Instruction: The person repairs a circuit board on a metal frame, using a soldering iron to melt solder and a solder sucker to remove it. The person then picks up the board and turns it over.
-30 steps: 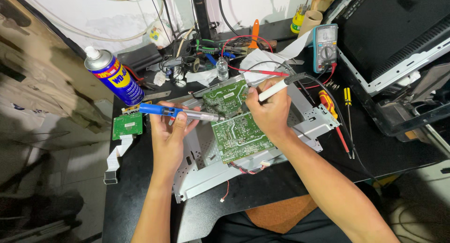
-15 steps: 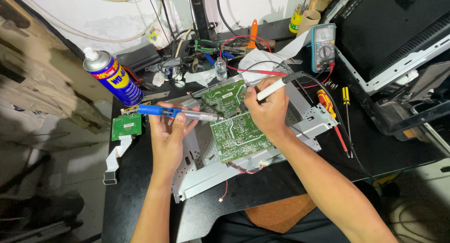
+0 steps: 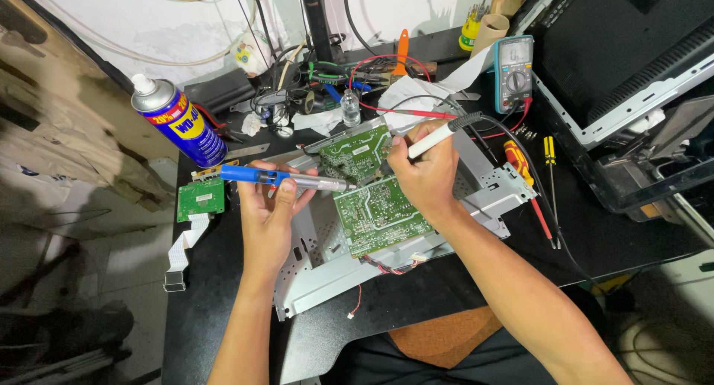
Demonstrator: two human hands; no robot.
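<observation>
Hands work over a green circuit board that lies copper side up on a grey metal chassis near the middle of the bench. Left hand is closed around a blue-handled desoldering pump, held level with its metal nozzle aimed right toward the upper edge of the board, thumb near the barrel, which looks like a grip meant to keep it ready beside the joint. Right hand is wrapped narrowly, pen fashion, around a white soldering iron; its tip dips down between the two boards and is hidden behind the fingers, so the exact contact point cannot be told. The iron's dark cord runs off toward the right edge of the bench. A second green board stands tilted just behind the first. Toward the back left corner a blue and yellow spray can stands upright, well apart from the hands. A teal multimeter leans near the back right, with yellow-handled screwdrivers lying beside the chassis. A small green board with a white ribbon cable rests at the left edge
</observation>
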